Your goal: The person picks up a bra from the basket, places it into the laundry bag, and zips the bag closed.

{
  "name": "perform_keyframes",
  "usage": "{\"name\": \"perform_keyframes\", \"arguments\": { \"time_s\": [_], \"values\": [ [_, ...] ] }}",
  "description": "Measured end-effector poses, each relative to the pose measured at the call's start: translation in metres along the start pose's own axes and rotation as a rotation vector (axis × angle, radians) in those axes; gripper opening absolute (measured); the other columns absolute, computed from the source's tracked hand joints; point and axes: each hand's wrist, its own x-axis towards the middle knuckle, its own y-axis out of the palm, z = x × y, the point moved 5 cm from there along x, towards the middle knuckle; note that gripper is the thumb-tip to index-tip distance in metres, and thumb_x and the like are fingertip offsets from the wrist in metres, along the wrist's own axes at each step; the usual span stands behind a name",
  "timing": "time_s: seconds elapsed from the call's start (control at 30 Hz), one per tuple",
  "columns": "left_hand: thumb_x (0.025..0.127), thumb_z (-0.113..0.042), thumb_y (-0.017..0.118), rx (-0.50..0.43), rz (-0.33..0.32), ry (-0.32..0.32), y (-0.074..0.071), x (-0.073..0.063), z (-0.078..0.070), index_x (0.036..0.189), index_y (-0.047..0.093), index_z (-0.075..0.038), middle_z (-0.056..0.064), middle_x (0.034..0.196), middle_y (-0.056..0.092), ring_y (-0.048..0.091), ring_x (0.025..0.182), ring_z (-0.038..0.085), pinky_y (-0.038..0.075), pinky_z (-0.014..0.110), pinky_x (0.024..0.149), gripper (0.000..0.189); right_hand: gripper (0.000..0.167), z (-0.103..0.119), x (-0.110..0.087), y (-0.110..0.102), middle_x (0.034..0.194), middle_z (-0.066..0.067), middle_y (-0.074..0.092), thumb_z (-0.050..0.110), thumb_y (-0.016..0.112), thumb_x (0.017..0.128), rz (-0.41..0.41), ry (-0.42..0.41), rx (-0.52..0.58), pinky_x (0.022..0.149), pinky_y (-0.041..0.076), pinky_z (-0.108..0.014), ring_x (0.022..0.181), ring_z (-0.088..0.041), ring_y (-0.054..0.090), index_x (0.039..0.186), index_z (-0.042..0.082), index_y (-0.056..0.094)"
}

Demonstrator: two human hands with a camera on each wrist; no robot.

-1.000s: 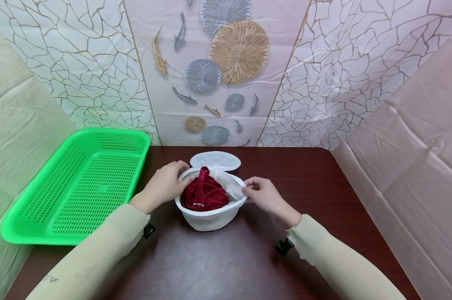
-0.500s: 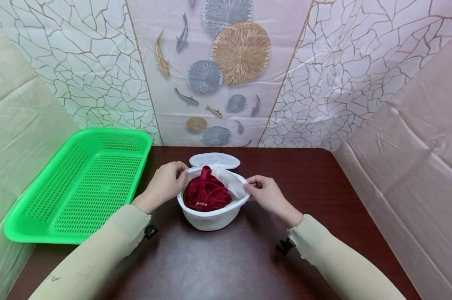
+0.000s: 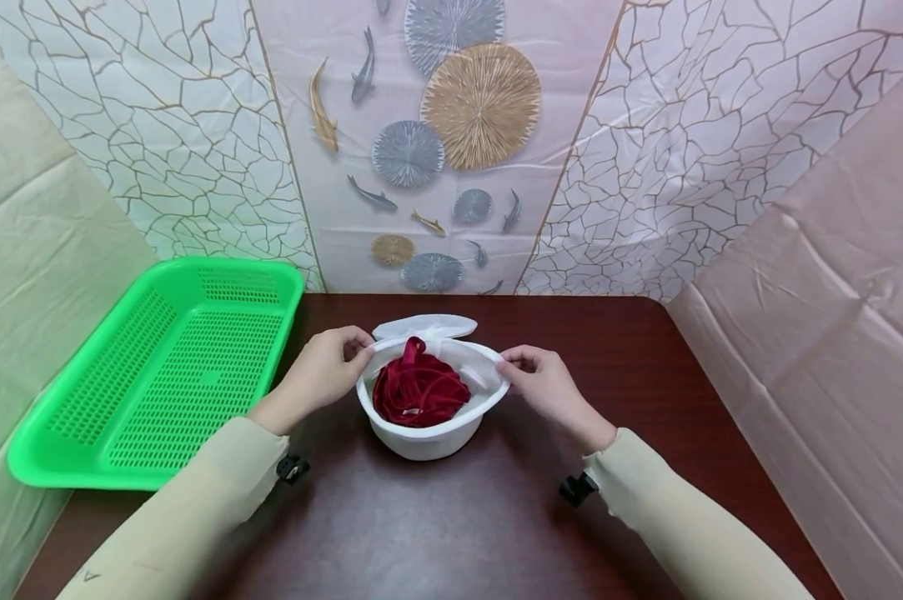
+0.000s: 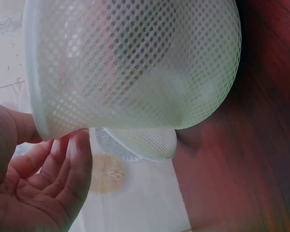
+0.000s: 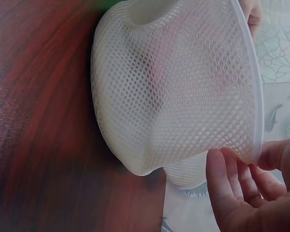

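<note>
A white mesh laundry bag (image 3: 424, 445) stands upright on the table, its mouth facing up. Inside it lies a bunched dark red garment (image 3: 419, 392) with a strap loop sticking up. The bag's oval lid (image 3: 425, 326) is folded back behind the mouth. My left hand (image 3: 322, 367) pinches the rim at the left, thumb and fingers on either side of it. At the right end my right hand (image 3: 547, 385) pinches the rim the same way. Both wrist views show the mesh wall (image 4: 135, 63) close up, with red faintly showing through it.
To the left stands a large green plastic basket (image 3: 196, 387) with slotted sides. The dark brown table (image 3: 451, 533) runs back to a patterned cloth backdrop (image 3: 474, 125). Pale cloth (image 3: 811, 275) hangs along the right side.
The left hand has drawn back from over the red garment to the rim. The bag's mouth has shifted slightly right and spread, and its lid has tilted and sunk lower behind it.
</note>
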Motion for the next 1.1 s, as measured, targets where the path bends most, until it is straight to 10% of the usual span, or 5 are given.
{"name": "perform_keyframes", "arguments": {
  "time_s": [0.6,1.1],
  "values": [
    [0.090,-0.044,0.064,-0.171,0.005,-0.187,0.002,0.049,0.023,0.104,0.063,-0.010,0.008,0.094,0.065,0.064,0.075,0.021,0.051,0.037,0.070,0.037,0.015,-0.012,-0.006,0.001,0.085,-0.010,0.068,0.012,0.067,0.092,0.013,-0.011,-0.072,0.066,0.056,-0.040,0.070,-0.017,0.063,0.101,0.001,0.071],
    [0.092,-0.034,0.065,-0.345,0.129,-0.412,0.049,0.076,0.071,0.120,0.048,0.006,0.021,0.107,0.060,0.068,0.082,0.023,0.055,0.040,0.077,0.052,0.012,-0.017,-0.007,0.001,0.085,-0.009,0.068,0.010,0.067,0.091,0.012,0.003,-0.040,0.068,0.056,-0.043,0.071,-0.016,0.063,0.100,0.003,0.071]
  ]
}}
